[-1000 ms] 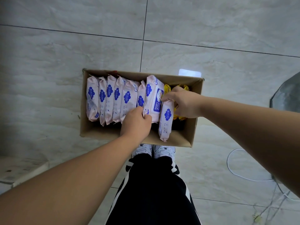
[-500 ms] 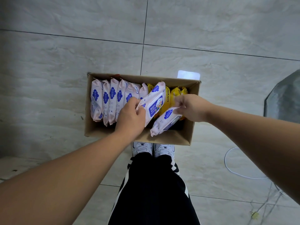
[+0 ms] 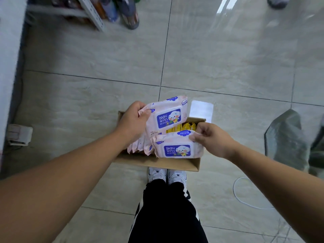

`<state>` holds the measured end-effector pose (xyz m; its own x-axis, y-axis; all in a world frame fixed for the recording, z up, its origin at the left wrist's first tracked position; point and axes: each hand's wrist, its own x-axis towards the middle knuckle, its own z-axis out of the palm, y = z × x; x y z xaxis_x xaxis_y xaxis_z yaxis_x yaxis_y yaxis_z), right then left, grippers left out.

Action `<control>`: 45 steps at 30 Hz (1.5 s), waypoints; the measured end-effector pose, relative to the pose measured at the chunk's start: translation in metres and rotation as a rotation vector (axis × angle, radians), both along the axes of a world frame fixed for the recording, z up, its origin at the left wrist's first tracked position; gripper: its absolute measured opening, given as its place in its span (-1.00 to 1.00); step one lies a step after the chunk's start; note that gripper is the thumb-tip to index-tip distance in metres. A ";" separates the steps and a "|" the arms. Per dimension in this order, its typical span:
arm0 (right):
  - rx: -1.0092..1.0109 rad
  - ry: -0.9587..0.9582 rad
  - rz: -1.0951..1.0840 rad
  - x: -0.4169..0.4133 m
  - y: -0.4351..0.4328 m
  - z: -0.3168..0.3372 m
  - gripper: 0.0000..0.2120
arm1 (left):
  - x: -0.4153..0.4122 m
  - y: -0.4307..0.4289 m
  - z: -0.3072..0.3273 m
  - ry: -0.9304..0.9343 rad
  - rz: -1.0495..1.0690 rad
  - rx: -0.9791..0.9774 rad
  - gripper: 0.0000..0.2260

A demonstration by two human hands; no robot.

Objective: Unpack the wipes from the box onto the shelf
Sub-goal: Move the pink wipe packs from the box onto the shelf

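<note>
Glossy pale floor tiles [image 3: 228,58] bore the brown cardboard box [image 3: 157,161] beneath both hands; the left hand [image 3: 133,120] pinched one pink baby-wipes pack [image 3: 168,116] by its edge and the right hand [image 3: 212,139] pinched a second pink pack [image 3: 177,148], presumably to shelve two at once.

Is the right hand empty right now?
No, the right hand pinches a pink baby wipes pack above the cardboard box.

Left grip [image 3: 134,118] higher, right grip [image 3: 208,137] lower; both curled, pinching.
</note>
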<state>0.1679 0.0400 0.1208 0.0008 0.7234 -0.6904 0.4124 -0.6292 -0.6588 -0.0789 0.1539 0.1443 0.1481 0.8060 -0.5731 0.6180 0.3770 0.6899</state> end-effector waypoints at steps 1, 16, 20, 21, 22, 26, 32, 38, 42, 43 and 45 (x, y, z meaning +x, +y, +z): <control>0.010 0.028 -0.030 -0.002 0.004 0.015 -0.64 | 0.000 0.008 0.017 -0.017 -0.006 0.000 -0.88; 0.386 0.346 -0.060 -0.015 0.132 0.382 -0.73 | -0.029 0.099 0.364 -0.219 0.041 0.238 -0.88; 0.493 0.357 0.062 -0.037 0.156 0.493 -0.77 | -0.055 0.103 0.469 -0.250 0.069 0.348 -0.88; 0.518 0.368 0.080 -0.045 0.161 0.518 -0.78 | -0.062 0.103 0.494 -0.267 0.090 0.375 -0.87; 0.544 0.376 0.097 -0.054 0.165 0.541 -0.78 | -0.069 0.102 0.518 -0.275 0.106 0.402 -0.89; 0.673 0.379 0.216 -0.091 0.175 0.619 -0.84 | -0.099 0.091 0.600 -0.309 0.172 0.522 -0.85; 0.781 0.415 0.411 -0.177 0.177 0.711 -0.48 | -0.189 0.030 0.700 -0.306 0.328 0.676 -0.92; 0.842 0.515 0.650 -0.300 0.157 0.759 -0.69 | -0.296 -0.059 0.751 -0.322 0.500 0.725 -0.84; 0.841 0.524 0.761 -0.387 0.127 0.771 -0.75 | -0.372 -0.125 0.766 -0.306 0.609 0.742 -0.89; 0.830 0.527 0.783 -0.409 0.116 0.772 -0.76 | -0.391 -0.143 0.769 -0.295 0.638 0.747 -0.88; 0.806 0.530 0.829 -0.453 0.093 0.773 -0.74 | -0.428 -0.181 0.770 -0.276 0.686 0.743 -0.88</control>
